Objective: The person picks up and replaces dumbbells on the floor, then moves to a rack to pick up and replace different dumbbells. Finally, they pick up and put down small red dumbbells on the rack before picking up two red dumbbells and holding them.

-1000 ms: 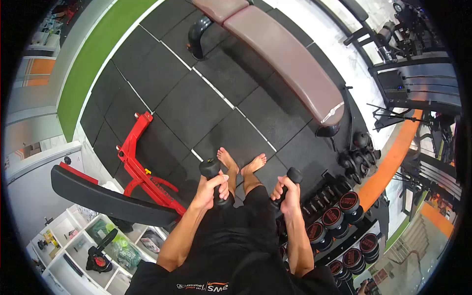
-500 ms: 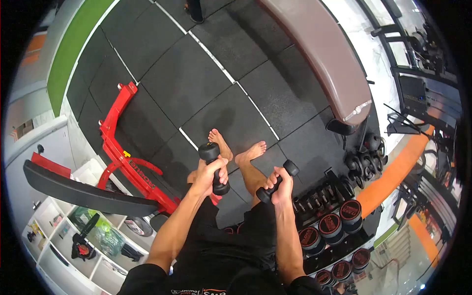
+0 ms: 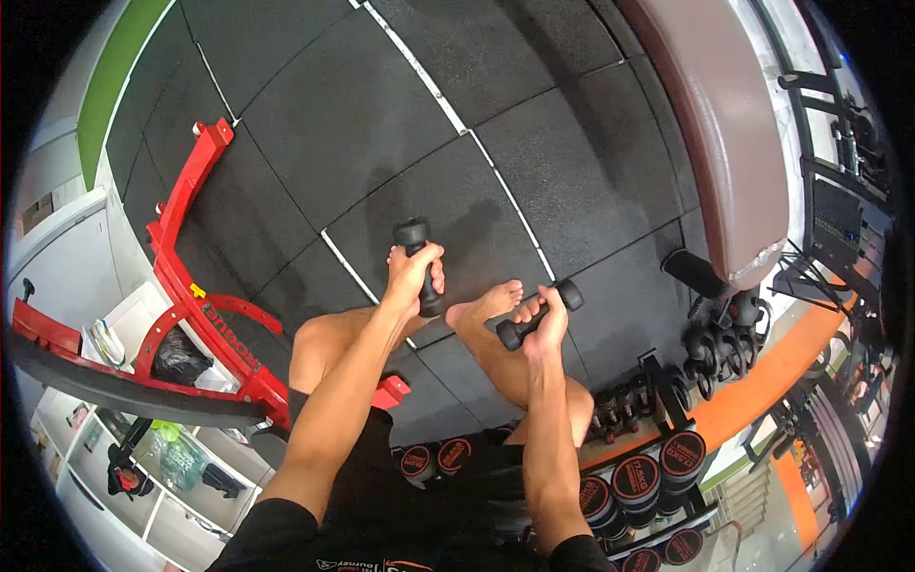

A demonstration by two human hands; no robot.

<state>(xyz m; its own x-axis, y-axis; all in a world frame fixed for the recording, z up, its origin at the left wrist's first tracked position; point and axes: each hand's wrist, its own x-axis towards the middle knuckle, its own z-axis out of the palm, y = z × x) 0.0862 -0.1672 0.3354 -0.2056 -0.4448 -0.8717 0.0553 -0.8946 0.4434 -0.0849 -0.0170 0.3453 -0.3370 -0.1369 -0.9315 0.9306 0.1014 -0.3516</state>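
Note:
My left hand (image 3: pixel 410 281) is wrapped round the handle of a black dumbbell (image 3: pixel 413 232), which stands nearly upright in view, out in front of me. To the right, my right hand (image 3: pixel 542 322) grips another black dumbbell (image 3: pixel 569 294), tilted with its right end higher. The two dumbbells are apart, and both my arms reach forward. My bare foot (image 3: pixel 487 304) rests on the dark floor tiles between the hands. Both knees are bent, and my other foot is mostly hidden behind my left hand.
A red metal bench frame (image 3: pixel 181 276) with a black pad stands at the left, beside white shelves (image 3: pixel 124 505). A brown padded bench (image 3: pixel 739 153) is at the upper right. Dumbbell racks (image 3: pixel 658 520) and kettlebells (image 3: pixel 710 348) stand at the lower right.
Both dumbbells remain in my hands. My left hand has moved up in view, my right hand slightly up. My knees now show, more bent, and the view has shifted over the floor and bench.

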